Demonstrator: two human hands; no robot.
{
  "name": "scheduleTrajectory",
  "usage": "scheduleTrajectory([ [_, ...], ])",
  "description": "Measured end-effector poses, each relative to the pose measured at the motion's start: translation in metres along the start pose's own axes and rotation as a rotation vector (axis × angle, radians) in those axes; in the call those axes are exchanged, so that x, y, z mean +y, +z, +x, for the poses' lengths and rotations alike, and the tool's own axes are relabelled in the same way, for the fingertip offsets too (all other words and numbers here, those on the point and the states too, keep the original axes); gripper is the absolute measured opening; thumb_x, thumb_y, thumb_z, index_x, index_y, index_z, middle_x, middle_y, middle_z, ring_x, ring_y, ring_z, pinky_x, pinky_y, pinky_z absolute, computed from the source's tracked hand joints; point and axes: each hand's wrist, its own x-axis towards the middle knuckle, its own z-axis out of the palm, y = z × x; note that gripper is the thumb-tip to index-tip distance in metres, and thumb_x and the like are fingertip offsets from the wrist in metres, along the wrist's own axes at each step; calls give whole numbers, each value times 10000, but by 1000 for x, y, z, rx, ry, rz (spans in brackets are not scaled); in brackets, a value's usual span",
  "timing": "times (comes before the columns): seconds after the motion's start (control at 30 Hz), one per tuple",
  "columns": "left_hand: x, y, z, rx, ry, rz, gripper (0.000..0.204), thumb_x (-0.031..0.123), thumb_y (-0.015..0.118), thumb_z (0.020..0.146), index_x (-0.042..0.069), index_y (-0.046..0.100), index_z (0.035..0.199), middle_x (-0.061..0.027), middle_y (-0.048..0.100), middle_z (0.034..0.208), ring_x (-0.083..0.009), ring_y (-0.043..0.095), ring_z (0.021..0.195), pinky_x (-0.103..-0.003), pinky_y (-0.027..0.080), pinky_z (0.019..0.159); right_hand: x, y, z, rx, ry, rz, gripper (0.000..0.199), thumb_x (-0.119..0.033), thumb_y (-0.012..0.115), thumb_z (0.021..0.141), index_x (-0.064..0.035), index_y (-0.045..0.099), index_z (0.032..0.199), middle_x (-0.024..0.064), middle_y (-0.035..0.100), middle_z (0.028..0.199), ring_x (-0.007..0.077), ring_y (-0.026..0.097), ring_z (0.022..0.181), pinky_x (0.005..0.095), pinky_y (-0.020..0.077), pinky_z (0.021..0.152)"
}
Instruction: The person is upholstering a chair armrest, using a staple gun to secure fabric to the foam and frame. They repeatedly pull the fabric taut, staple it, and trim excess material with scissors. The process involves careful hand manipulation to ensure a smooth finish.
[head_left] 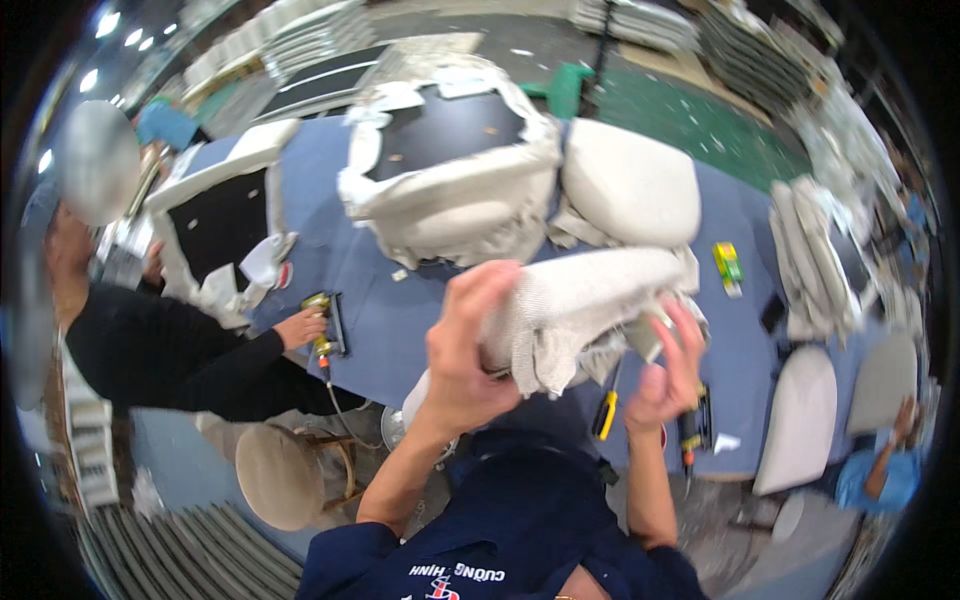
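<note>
Left hand [462, 345]: fingers closing around the beige woven fabric seat cushion [590, 300].
Right hand [668, 370]: fingers half curled, gripping the cushion's loose fabric edge.
Below: lying on the blue surface [380, 300], a yellow utility knife [605, 415].

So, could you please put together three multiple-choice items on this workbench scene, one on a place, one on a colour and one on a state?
1. Where does the yellow-handled tool lie?
A. On the blue table, below the two hands
B. On the round stool
C. On the green floor

2. What colour is the fabric of the seat cushion being held?
A. Black
B. Off-white
C. Red

3. How is the left hand placed?
A. Flat on the table
B. Hanging free
C. Gripping the cushion's fabric edge

Answers: 1 A, the tool rests on the blue table near its front edge, between the forearms. 2 B, the woven cover is pale cream. 3 C, its fingers curl over the folded fabric, while the right hand holds the cushion's underside.
</note>
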Motion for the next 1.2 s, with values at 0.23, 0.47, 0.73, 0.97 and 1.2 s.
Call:
scheduleTrajectory([
  [0.23,-9,-6,14,-112,262,177,410,240,757,718,125,649,1096,-125,629,1324,-447,612,1201,-492,562,947,159,-95,-254,-177,591,-531,402,-154,697,901,27,610,1249,234,530,1355,407,519,1255,463,392,1083],
  [0.47,7,25,6,-29,400,129,286,178,651,797,88,599,1063,-101,621,1278,-427,601,1133,-486,528,904,163,-129,-355,-292,697,-761,593,-233,755,789,-41,567,1317,250,502,1270,451,524,1176,534,453,971],
  [0.73,-8,34,8,1,576,50,200,184,658,812,53,561,927,-156,644,1262,-469,612,1101,-544,533,869,173,-135,-348,-529,643,-978,610,-232,758,677,-33,575,1223,246,548,1130,460,569,1038,537,478,865],
  [0.97,-23,26,25,-123,596,-41,221,159,707,771,44,546,870,-169,661,1282,-482,626,1130,-532,566,895,210,-172,-335,-504,701,-685,384,-240,597,882,26,581,1158,263,599,1137,474,582,991,497,475,889],
  [1.2,-42,31,36,-102,394,-244,195,17,727,790,62,597,929,-207,724,1154,-460,667,1128,-450,578,883,152,-188,-269,122,1170,35,462,-313,401,1026,30,589,1271,145,674,1015,240,619,872,426,502,767],
])
